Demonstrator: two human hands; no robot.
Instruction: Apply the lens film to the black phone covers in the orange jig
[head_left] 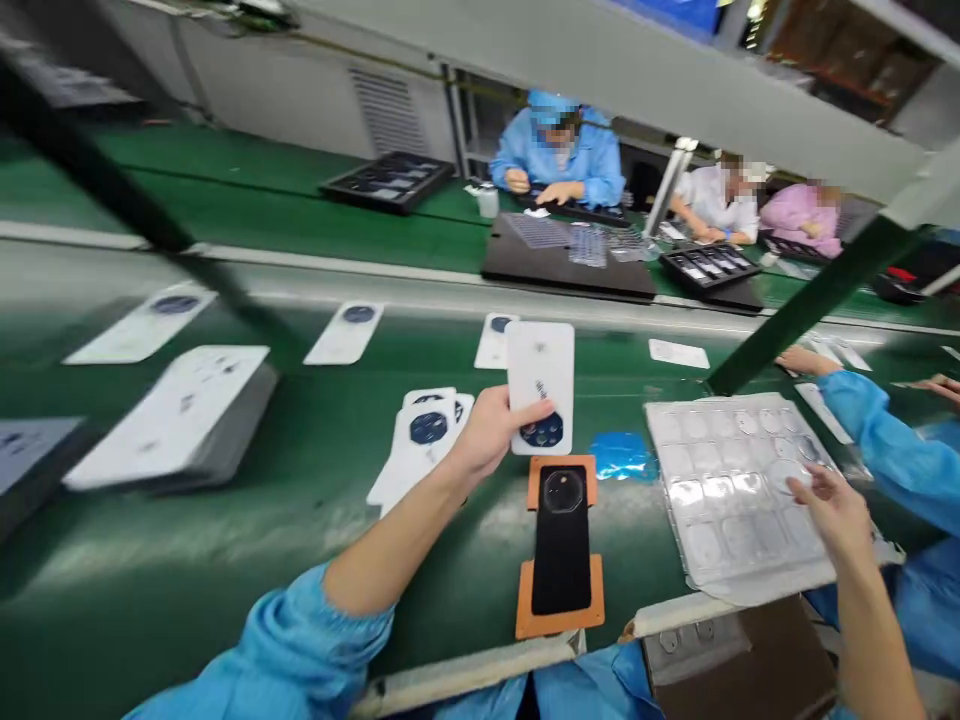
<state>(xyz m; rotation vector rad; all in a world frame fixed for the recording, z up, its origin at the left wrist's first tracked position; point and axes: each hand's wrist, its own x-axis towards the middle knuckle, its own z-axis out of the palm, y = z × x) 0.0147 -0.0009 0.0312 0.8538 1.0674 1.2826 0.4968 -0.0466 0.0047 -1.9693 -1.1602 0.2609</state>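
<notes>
My left hand (491, 432) grips a white phone back cover (540, 385) with a dark round camera part at its lower end, held upright above the belt. Just below it a black phone back (561, 545) lies in an orange jig (559, 622). My right hand (832, 507) reaches over a clear plastic blister tray (731, 495) of round lens pieces, fingers bent at a pocket near its right edge; whether it holds a piece is too small to tell. A small pile of white covers (420, 440) lies left of my left hand.
More white covers (345, 332) ride the green conveyor (225, 540), with a stack (172, 420) at left. A blue scrap (621, 455) lies by the jig. A co-worker's blue sleeve (892, 450) reaches in at right. Across the line, people sit at black trays (390, 180).
</notes>
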